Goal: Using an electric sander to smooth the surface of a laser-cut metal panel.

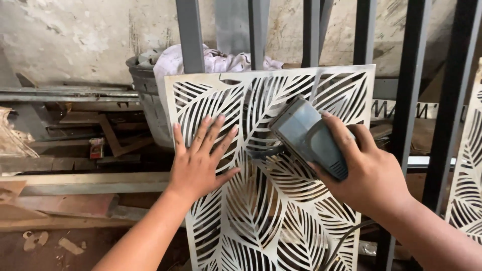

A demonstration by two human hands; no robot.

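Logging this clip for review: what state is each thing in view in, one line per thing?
Left hand: open, flat against the panel.
Right hand: closed around the sander.
Sander: held against the panel; running or not cannot be told.
Cut-out leaf panel: upright, leaning on the grey metal bars.
Bucket: upright, stuffed with pale cloth.
Second leaf panel: upright at the right edge, partly out of view.

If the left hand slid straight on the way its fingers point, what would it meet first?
The left hand lies flat on the leaf-cut panel, fingers pointing up. It would probably meet more panel, then its top edge; the grey upright bar behind seems next, though depth is unclear.
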